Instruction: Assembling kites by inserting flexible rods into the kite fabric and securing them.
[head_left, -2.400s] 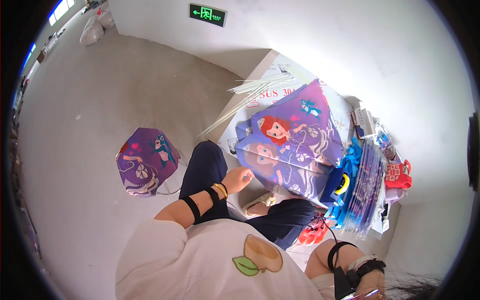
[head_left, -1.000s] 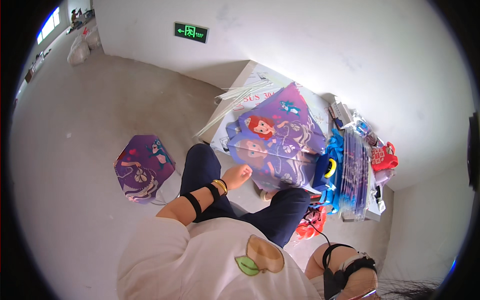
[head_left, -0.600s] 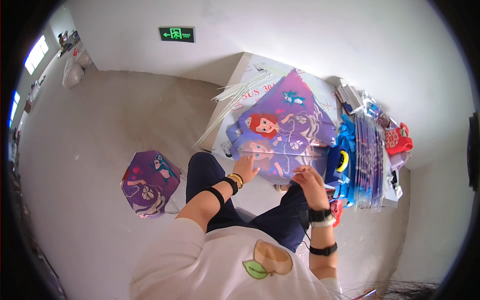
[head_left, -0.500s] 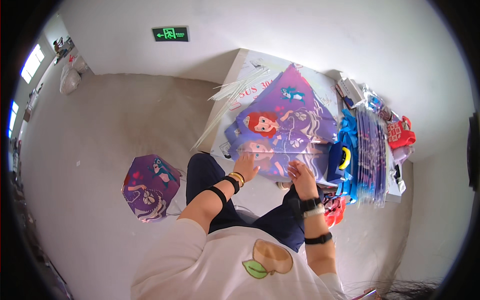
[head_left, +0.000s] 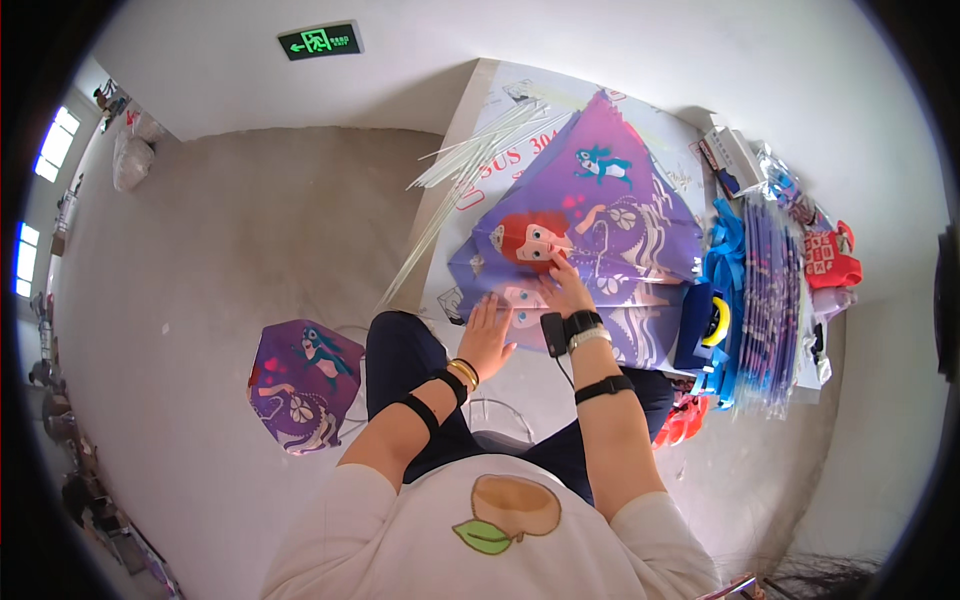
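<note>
Purple kite sheets [head_left: 640, 245] printed with a red-haired figure and a blue animal lie layered on the white-topped table in front of me. My left hand [head_left: 487, 335] rests on the near left part of the sheets, fingers stretched out. Reaching farther in, my right hand [head_left: 568, 287] touches the printed face, its index finger extended; the other fingers are partly hidden. I see nothing held in either hand. Thin pale rods [head_left: 478, 150] lie loose along the table's left side, some sticking out past its edge.
A dark blue holder with a yellow ring [head_left: 716, 321] stands right of the sheets. Beyond it are blue strips [head_left: 724, 240], a row of plastic-wrapped purple packs [head_left: 770, 300] and a red bag [head_left: 833, 257]. Left of my knees sits another printed kite piece [head_left: 305, 385].
My right hand has moved left and farther forward over the sheets, onto the printed face. The left hand has flattened its fingers near the left edge. The view has shifted slightly.
</note>
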